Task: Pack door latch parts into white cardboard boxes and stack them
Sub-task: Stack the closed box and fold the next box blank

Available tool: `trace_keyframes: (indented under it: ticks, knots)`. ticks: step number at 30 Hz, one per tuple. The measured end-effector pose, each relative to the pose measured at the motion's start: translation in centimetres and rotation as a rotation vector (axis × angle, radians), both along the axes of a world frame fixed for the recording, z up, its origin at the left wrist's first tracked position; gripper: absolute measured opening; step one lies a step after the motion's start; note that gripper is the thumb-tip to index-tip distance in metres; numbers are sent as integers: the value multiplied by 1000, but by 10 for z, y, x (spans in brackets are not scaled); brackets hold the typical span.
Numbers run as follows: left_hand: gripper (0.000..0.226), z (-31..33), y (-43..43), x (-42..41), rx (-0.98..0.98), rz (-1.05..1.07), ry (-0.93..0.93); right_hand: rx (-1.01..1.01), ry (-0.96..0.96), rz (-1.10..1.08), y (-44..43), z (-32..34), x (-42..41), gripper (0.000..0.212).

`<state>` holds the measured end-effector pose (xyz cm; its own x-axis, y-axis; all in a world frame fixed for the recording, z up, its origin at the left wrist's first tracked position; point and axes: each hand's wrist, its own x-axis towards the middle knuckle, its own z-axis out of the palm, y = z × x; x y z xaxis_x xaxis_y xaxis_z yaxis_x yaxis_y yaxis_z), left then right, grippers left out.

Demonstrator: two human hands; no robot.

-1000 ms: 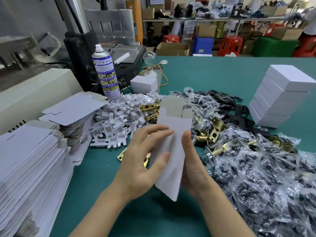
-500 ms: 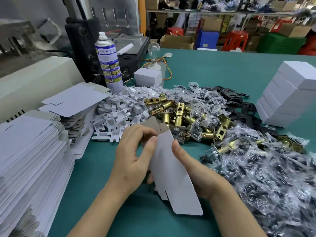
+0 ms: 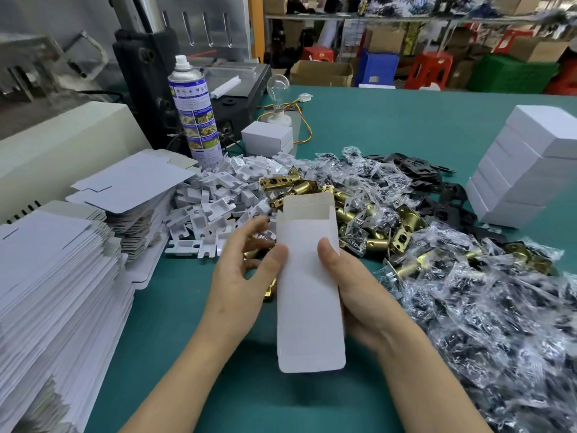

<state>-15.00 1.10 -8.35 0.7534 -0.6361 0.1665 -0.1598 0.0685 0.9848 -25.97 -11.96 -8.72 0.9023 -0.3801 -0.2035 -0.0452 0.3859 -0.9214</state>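
I hold a white cardboard box (image 3: 307, 295) upright over the green table, its far end open and its flaps out. My right hand (image 3: 352, 295) grips its right side, thumb on the front face. My left hand (image 3: 240, 276) touches the left edge with its thumb, fingers spread. Brass door latches (image 3: 368, 210) lie in a heap just beyond the box. White plastic inserts (image 3: 218, 198) are piled to their left. Clear bags of small parts (image 3: 487, 307) spread on the right, with black plates (image 3: 437, 189) behind them.
Flat box blanks are stacked at the left (image 3: 53, 276), with a second pile (image 3: 134, 185) behind. Finished white boxes (image 3: 524, 160) are stacked at the right. A spray can (image 3: 193, 110), a small white box (image 3: 268, 137), a light bulb (image 3: 278, 89) and machines stand at the back.
The flat blank has been opened into a box shape and turned upright. My left hand's fingers have spread off it; my right hand has kept its grip.
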Motion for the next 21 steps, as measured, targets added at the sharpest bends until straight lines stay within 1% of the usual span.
trace_keyframes:
  ticks: [2,4,5,8,9,14,19,21]
  knots:
    - [23,0,-1,-1,4,-122,113,-71,-18,-50,-2,-3,0,26]
    - [18,0,0,-2,8,-141,143,-144,-17,-88,-3,-1,1,21]
    - [18,0,1,-3,5,-126,143,-153,-19,-97,-1,3,0,22]
    - [24,-1,1,-2,10,-82,139,-134,-49,-122,-2,3,1,40]
    - [23,-1,0,-3,6,-66,146,-128,-56,-123,0,7,0,42]
    - [21,-3,-2,-2,-45,-10,211,-265,-36,-96,-4,5,-1,38]
    - [22,-3,-2,-4,-63,-44,229,-223,-50,-116,-7,5,-4,29]
    - [22,-3,-2,-5,-62,-51,232,-224,-37,-126,-7,4,-4,29]
